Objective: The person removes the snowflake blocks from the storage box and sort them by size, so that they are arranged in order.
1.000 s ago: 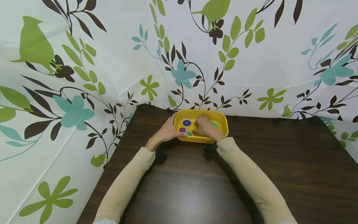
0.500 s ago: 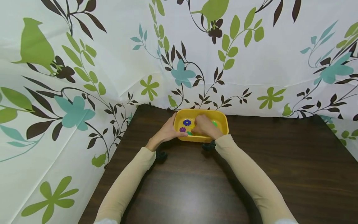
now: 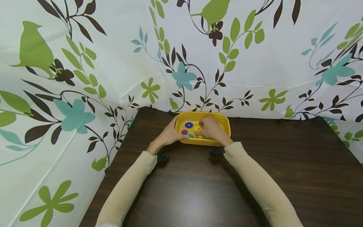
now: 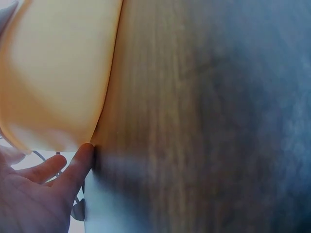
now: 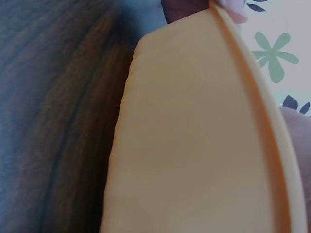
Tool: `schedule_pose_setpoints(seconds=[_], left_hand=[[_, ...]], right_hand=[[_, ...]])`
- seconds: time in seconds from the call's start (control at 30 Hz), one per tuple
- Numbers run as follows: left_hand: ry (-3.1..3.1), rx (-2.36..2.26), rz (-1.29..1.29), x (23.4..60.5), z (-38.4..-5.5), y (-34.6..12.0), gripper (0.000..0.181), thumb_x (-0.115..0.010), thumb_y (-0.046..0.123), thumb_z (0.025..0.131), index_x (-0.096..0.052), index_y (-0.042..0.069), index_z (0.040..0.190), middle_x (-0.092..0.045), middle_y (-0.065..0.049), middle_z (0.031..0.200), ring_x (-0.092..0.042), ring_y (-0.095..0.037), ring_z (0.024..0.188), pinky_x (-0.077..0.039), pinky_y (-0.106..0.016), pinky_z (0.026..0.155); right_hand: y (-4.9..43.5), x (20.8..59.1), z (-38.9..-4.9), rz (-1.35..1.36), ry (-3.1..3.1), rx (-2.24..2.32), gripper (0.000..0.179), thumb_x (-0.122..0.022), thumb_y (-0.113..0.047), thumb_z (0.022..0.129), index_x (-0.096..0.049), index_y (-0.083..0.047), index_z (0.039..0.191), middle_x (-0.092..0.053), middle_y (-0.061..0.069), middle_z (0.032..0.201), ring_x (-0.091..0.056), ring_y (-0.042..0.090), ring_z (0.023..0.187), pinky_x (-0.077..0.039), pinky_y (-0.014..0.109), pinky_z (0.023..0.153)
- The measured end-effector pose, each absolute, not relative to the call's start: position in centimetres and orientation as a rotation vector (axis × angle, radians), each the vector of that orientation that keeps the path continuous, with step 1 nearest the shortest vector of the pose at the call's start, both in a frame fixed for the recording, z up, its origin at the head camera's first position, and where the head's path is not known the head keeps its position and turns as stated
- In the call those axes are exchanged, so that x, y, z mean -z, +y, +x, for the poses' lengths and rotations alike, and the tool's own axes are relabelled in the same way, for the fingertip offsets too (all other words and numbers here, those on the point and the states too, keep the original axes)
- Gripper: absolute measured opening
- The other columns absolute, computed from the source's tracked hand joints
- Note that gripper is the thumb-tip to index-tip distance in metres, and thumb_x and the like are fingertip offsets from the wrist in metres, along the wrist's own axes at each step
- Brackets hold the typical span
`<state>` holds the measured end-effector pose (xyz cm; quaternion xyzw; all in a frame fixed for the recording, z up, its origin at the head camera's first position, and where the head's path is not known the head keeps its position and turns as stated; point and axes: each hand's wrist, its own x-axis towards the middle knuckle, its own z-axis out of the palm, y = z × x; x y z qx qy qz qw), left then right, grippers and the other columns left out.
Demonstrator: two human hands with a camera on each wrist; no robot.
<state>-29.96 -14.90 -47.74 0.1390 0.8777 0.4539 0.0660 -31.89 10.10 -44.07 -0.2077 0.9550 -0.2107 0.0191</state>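
Observation:
A yellow plastic tub (image 3: 202, 142) sits at the back of the dark table. My left hand (image 3: 169, 131) holds its left end, thumb over the front rim and fingers along the outer side. In the left wrist view, the fingers (image 4: 73, 170) reach the tub's wall. My right hand (image 3: 211, 127) is down inside the tub, its curled thumb and fingers around a yellow flower-shaped disc (image 3: 197, 128). Left of it lie a blue flower-shaped disc (image 3: 188, 125), a purple one (image 3: 184, 132) and a green one (image 3: 191, 136). The right wrist view shows mostly the tub's outer wall (image 5: 194, 126).
The brown wooden table (image 3: 187, 189) stretches forward and to the right of the tub. Directly behind the tub hangs a white cloth (image 3: 244, 75) printed with leaves, birds and flowers; it also covers the left side. Black wrist cameras (image 3: 216, 152) sit beneath both wrists.
My right hand has shifted slightly within the tub and its fingers have spread a little, showing more yellow at the fingertips. The bright green piece to its right is now hidden. The left hand keeps its hold.

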Motion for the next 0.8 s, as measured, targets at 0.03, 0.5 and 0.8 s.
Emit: schedule_pose_setpoints(seconds=[0.03, 0.5, 0.8], left_hand=[[2.647, -1.37, 0.421, 47.8, -30.0, -14.9, 0.123, -0.093, 0.045, 0.084, -0.014, 0.021, 0.176, -0.049, -0.012, 0.163, -0.061, -0.032, 0.13, -0.053, -0.055, 0.12], [2.672, -1.359, 0.423, 47.8, -29.8, -14.9, 0.127, -0.094, 0.045, 0.083, -0.012, 0.017, 0.176, -0.045, -0.016, 0.168, -0.06, -0.037, 0.132, -0.049, -0.058, 0.123], [2.654, -1.363, 0.43, 47.8, -30.0, -15.0, 0.129, -0.093, 0.047, 0.082, -0.011, 0.018, 0.177, -0.043, -0.015, 0.17, -0.059, -0.036, 0.133, -0.047, -0.058, 0.125]], right_hand=[[10.4, 44.1, -31.8, -0.664, 2.97, 0.68, 0.037, -0.084, -0.037, 0.087, -0.076, -0.002, 0.097, -0.072, 0.013, 0.089, -0.059, 0.024, 0.079, -0.053, 0.037, 0.076], [14.3, 43.5, -29.3, -0.698, 3.074, 1.019, 0.05, -0.085, -0.024, 0.085, -0.078, 0.007, 0.124, -0.078, 0.026, 0.119, -0.068, 0.043, 0.115, -0.057, 0.058, 0.102], [17.8, 43.4, -28.0, -0.648, 3.189, 1.069, 0.047, -0.081, -0.024, 0.084, -0.08, 0.008, 0.118, -0.078, 0.026, 0.112, -0.067, 0.043, 0.106, -0.056, 0.056, 0.091]])
